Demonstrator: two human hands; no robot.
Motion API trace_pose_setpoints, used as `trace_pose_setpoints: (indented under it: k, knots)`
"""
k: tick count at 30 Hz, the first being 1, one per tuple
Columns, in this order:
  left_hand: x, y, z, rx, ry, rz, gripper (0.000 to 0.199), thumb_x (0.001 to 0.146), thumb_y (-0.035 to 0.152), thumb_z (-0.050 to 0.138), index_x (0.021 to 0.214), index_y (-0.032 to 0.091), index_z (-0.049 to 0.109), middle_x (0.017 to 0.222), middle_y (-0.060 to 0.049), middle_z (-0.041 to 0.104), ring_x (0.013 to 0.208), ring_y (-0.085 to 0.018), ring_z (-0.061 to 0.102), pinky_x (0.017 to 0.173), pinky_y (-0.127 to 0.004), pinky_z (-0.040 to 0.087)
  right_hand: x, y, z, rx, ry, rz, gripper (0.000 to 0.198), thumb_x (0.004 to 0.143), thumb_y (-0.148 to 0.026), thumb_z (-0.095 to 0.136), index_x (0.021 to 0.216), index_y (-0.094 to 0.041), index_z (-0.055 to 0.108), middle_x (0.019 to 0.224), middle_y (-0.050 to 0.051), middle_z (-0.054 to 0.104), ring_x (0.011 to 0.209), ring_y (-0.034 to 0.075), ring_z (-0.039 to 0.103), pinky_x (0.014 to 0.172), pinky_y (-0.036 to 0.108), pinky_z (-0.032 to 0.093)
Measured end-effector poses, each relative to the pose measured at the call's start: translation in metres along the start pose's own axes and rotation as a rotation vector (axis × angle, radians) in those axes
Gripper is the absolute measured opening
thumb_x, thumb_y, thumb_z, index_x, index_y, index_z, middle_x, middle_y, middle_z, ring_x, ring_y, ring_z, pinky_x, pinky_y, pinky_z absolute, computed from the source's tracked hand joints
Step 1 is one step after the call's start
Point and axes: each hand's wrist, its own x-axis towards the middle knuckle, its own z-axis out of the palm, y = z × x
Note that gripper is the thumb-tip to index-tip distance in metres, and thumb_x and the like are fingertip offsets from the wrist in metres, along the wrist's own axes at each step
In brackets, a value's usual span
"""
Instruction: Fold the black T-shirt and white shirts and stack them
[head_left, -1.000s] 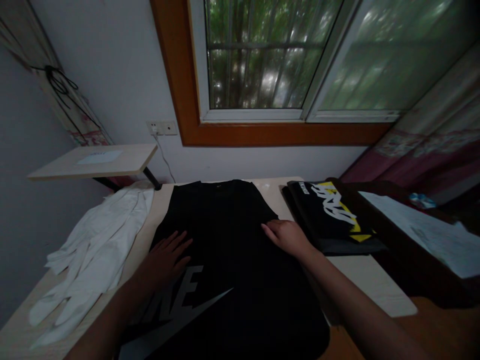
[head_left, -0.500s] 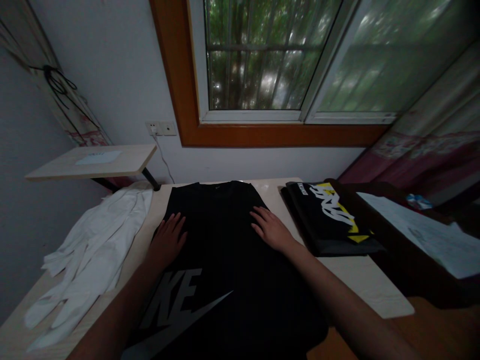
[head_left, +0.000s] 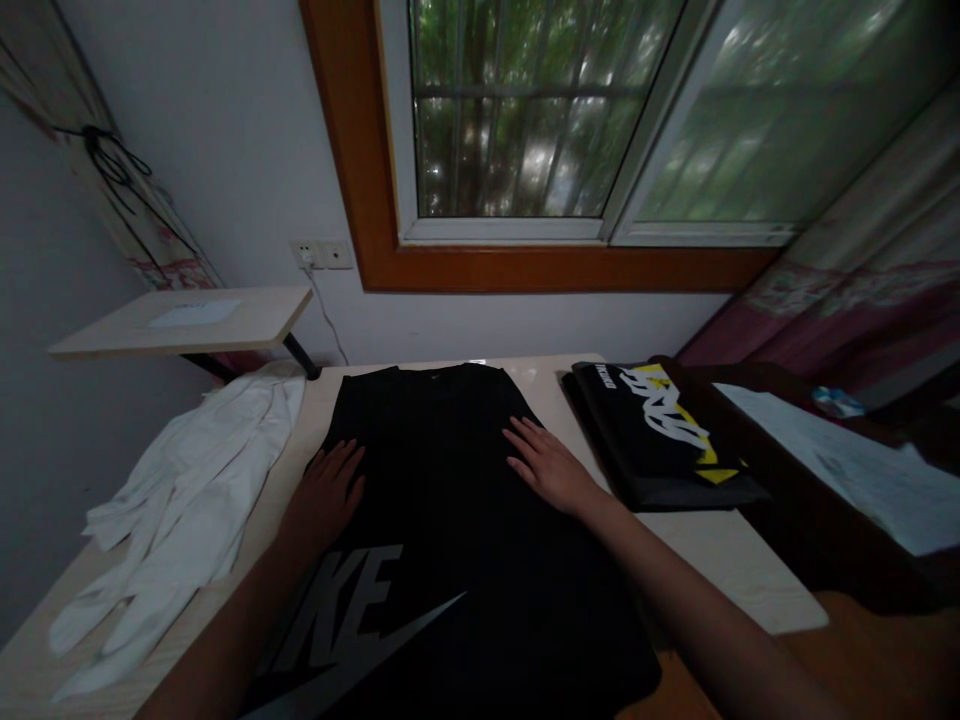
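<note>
A black T-shirt [head_left: 442,480] with grey lettering and a swoosh lies spread on the table, its collar toward the window. My left hand [head_left: 328,492] rests on its left edge, fingers spread and palm down. On the right edge lies my right hand [head_left: 546,464], also flat with the fingers apart. Neither hand grips the cloth. The shirt's lower end runs over the near table edge and out of the picture.
White crumpled clothing [head_left: 195,490] lies on the left of the table [head_left: 720,560], beneath a small raised shelf [head_left: 187,315]. Folded dark clothes [head_left: 660,430] with a yellow and white print are stacked on the right. Beyond them is a pale printed sheet [head_left: 847,460].
Both hands have slid slightly toward me along the shirt's edges, the left a little more. The shirt's lower right part has shifted slightly; the other things stay put.
</note>
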Motion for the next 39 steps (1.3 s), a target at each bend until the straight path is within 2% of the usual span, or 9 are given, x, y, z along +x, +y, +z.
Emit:
trace_pose_setpoints:
  k: [5, 8, 13, 18, 21, 24, 28, 33, 39]
  knots:
    - [-0.003, 0.006, -0.009, 0.014, 0.018, -0.027, 0.041, 0.098, 0.032, 0.045, 0.133, 0.018, 0.062, 0.134, -0.014, 0.064, 0.126, -0.031, 0.058, 0.116, -0.052, 0.04, -0.005, 0.0, -0.004, -0.004, -0.003, -0.012, 0.054, 0.105, -0.045, 0.044, 0.152, -0.02, 0.046, 0.161, 0.013, 0.039, 0.15, 0.031, 0.034, 0.119, 0.053, 0.038]
    - [-0.003, 0.009, -0.015, 0.019, 0.021, -0.034, 0.037, 0.098, 0.031, 0.046, 0.126, 0.018, 0.065, 0.126, -0.013, 0.066, 0.118, -0.03, 0.06, 0.114, -0.051, 0.042, -0.002, -0.001, -0.01, 0.007, -0.011, 0.003, 0.052, 0.105, -0.048, 0.042, 0.149, -0.022, 0.051, 0.157, 0.012, 0.046, 0.146, 0.031, 0.041, 0.117, 0.053, 0.041]
    - [0.003, 0.009, -0.018, 0.006, 0.047, -0.038, 0.041, 0.098, 0.036, 0.047, 0.135, 0.02, 0.06, 0.133, -0.012, 0.063, 0.123, -0.03, 0.058, 0.113, -0.05, 0.044, 0.017, -0.005, -0.018, 0.052, 0.017, 0.086, 0.049, 0.105, -0.049, 0.038, 0.139, -0.021, 0.061, 0.146, 0.012, 0.057, 0.133, 0.03, 0.055, 0.112, 0.05, 0.046]
    - [0.028, 0.004, -0.016, -0.001, 0.043, -0.01, 0.045, 0.101, 0.038, 0.043, 0.137, 0.016, 0.059, 0.148, -0.014, 0.055, 0.136, -0.03, 0.051, 0.121, -0.051, 0.034, 0.053, -0.002, -0.011, 0.074, 0.066, 0.109, 0.053, 0.106, -0.045, 0.035, 0.144, -0.016, 0.057, 0.153, 0.014, 0.05, 0.142, 0.029, 0.046, 0.121, 0.046, 0.037]
    - [0.055, 0.001, -0.009, -0.01, 0.046, -0.039, 0.049, 0.101, 0.038, 0.04, 0.139, 0.012, 0.057, 0.154, -0.017, 0.049, 0.142, -0.032, 0.046, 0.121, -0.051, 0.034, 0.08, 0.004, 0.001, 0.081, 0.065, 0.155, 0.057, 0.105, -0.045, 0.034, 0.148, -0.012, 0.051, 0.159, 0.015, 0.043, 0.148, 0.03, 0.038, 0.124, 0.047, 0.031]
    - [0.087, 0.0, 0.004, -0.033, 0.039, -0.058, 0.053, 0.101, 0.04, 0.038, 0.143, 0.01, 0.053, 0.158, -0.017, 0.044, 0.145, -0.031, 0.042, 0.12, -0.051, 0.035, 0.105, 0.01, 0.015, 0.084, 0.069, 0.205, 0.06, 0.105, -0.045, 0.034, 0.151, -0.008, 0.047, 0.162, 0.017, 0.037, 0.151, 0.03, 0.031, 0.126, 0.047, 0.026]
    - [0.12, -0.001, 0.029, -0.042, 0.031, -0.156, 0.059, 0.1, 0.04, 0.039, 0.147, 0.006, 0.047, 0.161, -0.021, 0.036, 0.15, -0.033, 0.035, 0.12, -0.051, 0.034, 0.123, 0.013, 0.034, 0.082, 0.043, 0.263, 0.062, 0.105, -0.045, 0.033, 0.151, -0.006, 0.045, 0.162, 0.018, 0.036, 0.153, 0.031, 0.027, 0.125, 0.049, 0.024]
    - [0.124, -0.004, 0.049, -0.009, -0.006, -0.21, 0.061, 0.101, 0.041, 0.035, 0.149, 0.005, 0.045, 0.158, -0.023, 0.04, 0.149, -0.035, 0.036, 0.12, -0.056, 0.029, 0.125, 0.017, 0.045, 0.073, 0.004, 0.273, 0.064, 0.105, -0.047, 0.032, 0.151, -0.006, 0.045, 0.163, 0.017, 0.035, 0.154, 0.029, 0.024, 0.126, 0.048, 0.021]
    - [0.111, -0.01, 0.05, 0.03, -0.013, -0.16, 0.063, 0.104, 0.047, 0.029, 0.151, 0.009, 0.044, 0.16, -0.019, 0.04, 0.15, -0.032, 0.035, 0.121, -0.054, 0.028, 0.122, 0.02, 0.046, 0.077, 0.005, 0.267, 0.063, 0.105, -0.048, 0.032, 0.152, -0.009, 0.044, 0.163, 0.016, 0.034, 0.155, 0.028, 0.023, 0.126, 0.048, 0.021]
